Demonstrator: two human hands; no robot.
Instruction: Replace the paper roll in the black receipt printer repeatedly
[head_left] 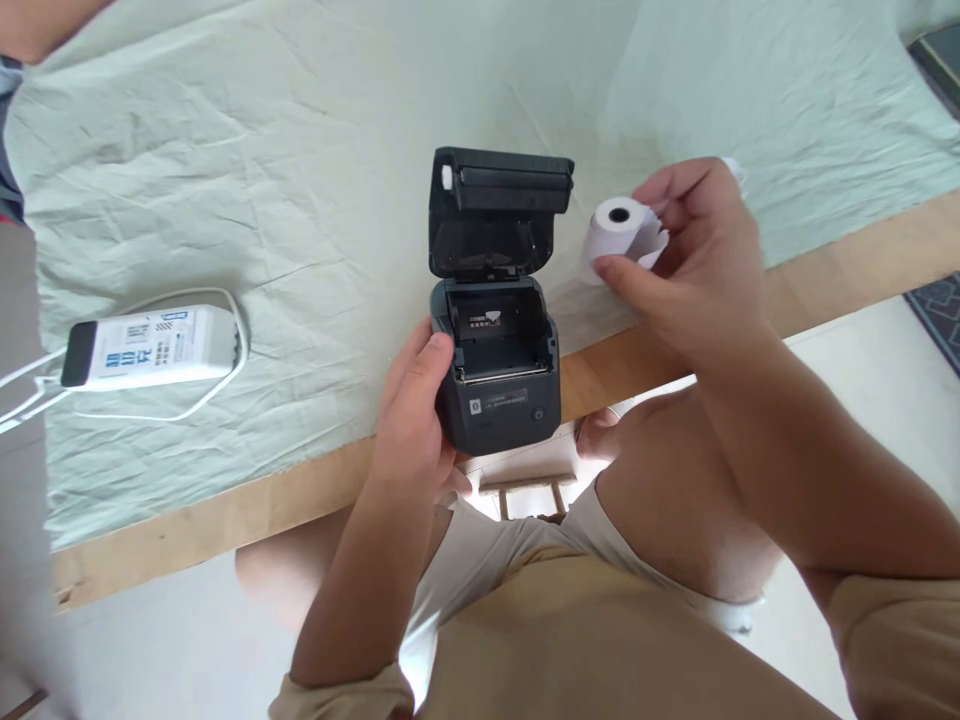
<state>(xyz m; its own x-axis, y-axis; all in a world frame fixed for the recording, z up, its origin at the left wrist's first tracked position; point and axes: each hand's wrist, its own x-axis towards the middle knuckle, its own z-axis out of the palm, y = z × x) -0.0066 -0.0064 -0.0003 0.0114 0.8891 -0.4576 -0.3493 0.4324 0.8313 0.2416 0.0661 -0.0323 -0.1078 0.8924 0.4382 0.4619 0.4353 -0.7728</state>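
A small dark grey printer (501, 385) stands at the table's near edge with its lid (495, 215) flipped up and its paper bay bare. My left hand (412, 420) grips the printer's left side, thumb on the top edge. My right hand (690, 255) holds a white paper roll (616, 232) to the right of the lid, thumb and fingers closed around it, a loose end of paper curling at the fingers.
A pale green cloth (300, 150) covers the wooden table (225, 515). A white power bank with a white cable (154, 348) lies at the left. Another person's arm (37, 25) shows at the top left corner. My knees sit below the table edge.
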